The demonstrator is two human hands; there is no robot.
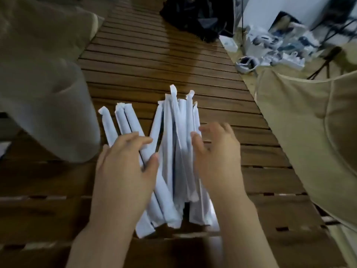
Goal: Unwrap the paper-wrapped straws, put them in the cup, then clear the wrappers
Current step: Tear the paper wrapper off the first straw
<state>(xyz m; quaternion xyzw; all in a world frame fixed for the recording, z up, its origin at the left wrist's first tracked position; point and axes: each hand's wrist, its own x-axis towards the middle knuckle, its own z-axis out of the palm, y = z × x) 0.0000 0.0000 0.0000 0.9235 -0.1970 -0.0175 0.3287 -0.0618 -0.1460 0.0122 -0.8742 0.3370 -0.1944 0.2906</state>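
Head view: a loose pile of paper-wrapped straws (173, 151) is lying on the slatted wooden table (154, 60), fanning out away from the person. The left hand (125, 167) is resting on the pile's left side, fingers (135, 139) straight and relaxed across three splayed straws, gripping nothing. The right hand (218, 157) is sitting at the pile's right edge, fingers loosely extended, thumb (197, 144) touching the nearest wrappers; no straw is pinched. Beige cushions (309, 132) are flanking the table.
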